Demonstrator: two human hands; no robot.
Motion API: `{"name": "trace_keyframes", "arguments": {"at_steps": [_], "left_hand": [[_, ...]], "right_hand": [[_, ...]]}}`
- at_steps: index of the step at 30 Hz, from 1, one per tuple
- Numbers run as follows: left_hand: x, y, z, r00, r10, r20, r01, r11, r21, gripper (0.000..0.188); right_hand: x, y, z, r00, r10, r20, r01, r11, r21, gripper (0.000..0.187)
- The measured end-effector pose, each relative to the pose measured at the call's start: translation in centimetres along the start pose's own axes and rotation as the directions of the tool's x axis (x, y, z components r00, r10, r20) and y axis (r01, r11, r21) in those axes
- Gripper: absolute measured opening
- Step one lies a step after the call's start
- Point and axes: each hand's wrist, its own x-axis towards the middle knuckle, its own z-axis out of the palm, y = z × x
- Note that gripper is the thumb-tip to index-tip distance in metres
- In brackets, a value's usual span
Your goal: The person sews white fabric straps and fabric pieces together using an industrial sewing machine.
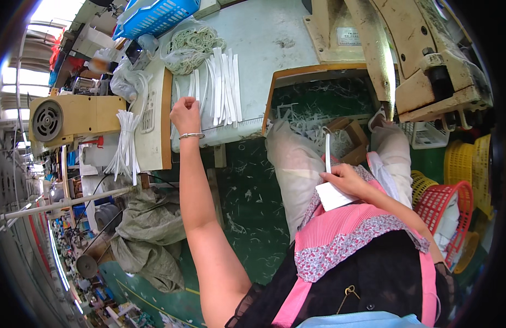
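My left hand (185,116) is at the table's near edge, its fingers pinched together. A narrow white strip (197,86) runs up from the fingertips, though the knuckles hide the exact grip. Just right of it, a row of flat white strips (225,90) lies side by side on the pale table. Over my lap, my right hand (344,180) is closed on a white strip (327,150) that stands up past the thumb. Under those fingers rests a flat white piece (333,198); whether it is one piece or several strips pressed together, I cannot tell.
A clear bag of pale cord (190,48) and a blue basket (157,16) sit farther back. Left, a white bundle (126,143) hangs by a beige machine (78,116). Another machine (427,60) stands right, above a cutout. Red basket (447,218) and cardboard box (351,141) stand low.
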Motion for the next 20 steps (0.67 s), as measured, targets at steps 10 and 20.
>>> {"name": "trace_keyframes", "arguments": {"at_steps": [10,20], "left_hand": [[-0.8,0.3,0.0,0.998,0.055,0.005,-0.055,0.99,0.133,0.014],[-0.8,2.9,0.9,0.991,0.036,0.13,-0.055,0.988,0.144,0.022]], "right_hand": [[0.0,-0.2,0.1,0.999,0.027,0.017,-0.027,1.0,0.01,0.036],[0.1,-0.7,0.3,0.999,0.023,0.034,-0.022,0.999,-0.044,0.038]]}}
